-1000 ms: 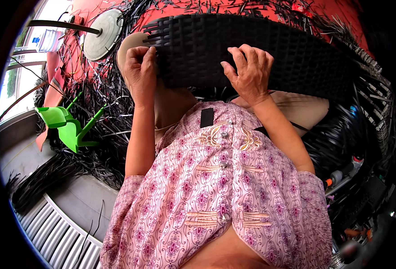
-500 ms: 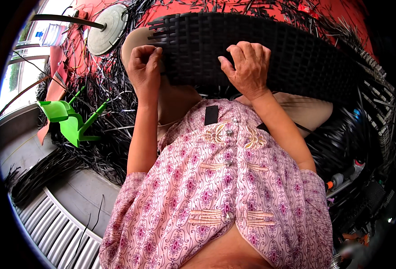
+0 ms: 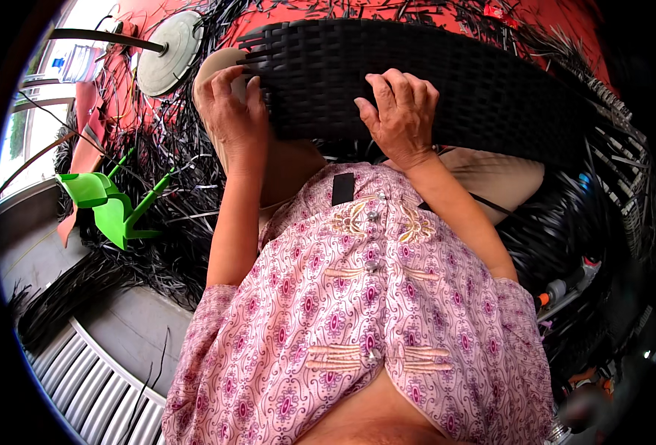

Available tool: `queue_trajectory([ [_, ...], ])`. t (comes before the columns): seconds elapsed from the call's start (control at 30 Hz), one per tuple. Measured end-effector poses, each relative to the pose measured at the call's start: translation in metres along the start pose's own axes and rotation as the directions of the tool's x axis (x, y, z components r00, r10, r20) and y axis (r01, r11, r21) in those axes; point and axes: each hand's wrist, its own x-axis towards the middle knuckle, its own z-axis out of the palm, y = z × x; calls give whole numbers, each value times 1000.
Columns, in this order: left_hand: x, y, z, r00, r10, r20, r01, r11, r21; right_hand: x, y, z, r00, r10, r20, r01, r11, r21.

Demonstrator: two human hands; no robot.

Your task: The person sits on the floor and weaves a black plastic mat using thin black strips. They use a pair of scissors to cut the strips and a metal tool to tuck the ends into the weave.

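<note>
A black woven panel of flat strips lies across my lap and knees, curving down toward the right. Loose strip ends stick out from its left edge. Beside that edge, over my left knee, is my left hand; its thumb stands apart from the bent fingers, and no strip shows between them. My right hand rests on the middle of the panel with the thumb spread away and the fingers slightly bent, holding nothing that I can see.
Tangled black strips cover much of the floor around me. To the left are a green plastic object, a round grey disc and a white slatted piece. A tool with an orange tip lies at the right.
My left hand has opened from a pinch at the panel's left edge, its thumb and fingers now apart. The right hand has stayed on the panel with little change; the whole view has shifted slightly.
</note>
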Motion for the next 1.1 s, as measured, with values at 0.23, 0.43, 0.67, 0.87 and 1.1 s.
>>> queue_trajectory([
  [0.23,-25,54,3,954,288,83,-299,936,188,0,0,-2,1000,14,9,-14,1000,2],
  [0.43,-36,60,21,900,345,265,-359,933,2,2,4,-2,999,45,-15,-43,995,92],
  [0.67,-54,44,41,887,377,266,-401,915,38,-8,22,-15,997,52,-54,-45,992,117],
  [0.87,-52,41,45,885,386,261,-412,910,53,-22,55,-28,989,99,-110,-96,995,30],
  [1.1,-51,35,53,881,409,237,-434,899,62,-37,101,-56,981,143,-130,-160,979,-124],
])
